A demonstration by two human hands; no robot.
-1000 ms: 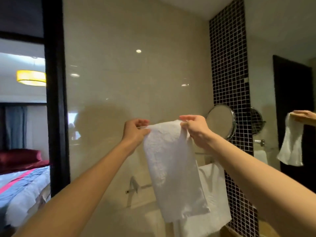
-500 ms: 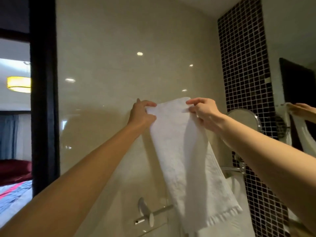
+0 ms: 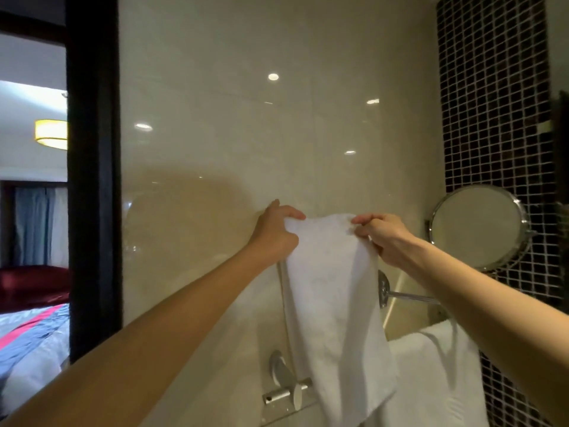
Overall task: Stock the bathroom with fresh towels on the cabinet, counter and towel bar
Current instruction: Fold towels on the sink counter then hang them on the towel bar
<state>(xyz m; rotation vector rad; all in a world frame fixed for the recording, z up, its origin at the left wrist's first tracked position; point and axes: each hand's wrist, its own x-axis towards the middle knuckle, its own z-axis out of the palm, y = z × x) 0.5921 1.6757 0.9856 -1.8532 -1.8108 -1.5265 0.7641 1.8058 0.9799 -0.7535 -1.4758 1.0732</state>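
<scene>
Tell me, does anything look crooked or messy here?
Nothing looks broken or spilled. Only the towel looks a bit crooked: the left hand and right hand pinch its top edge, which is bunched between them, and its bottom edge hangs slanted.

Both arms showed bare: left forearm (image 3: pixel 184 318) in from seven o'clock, right forearm (image 3: pixel 480 303) from four; left hand (image 3: pixel 274 234) and right hand (image 3: pixel 386 238) bare too, fingers (image 3: pixel 363 217) slender.
</scene>
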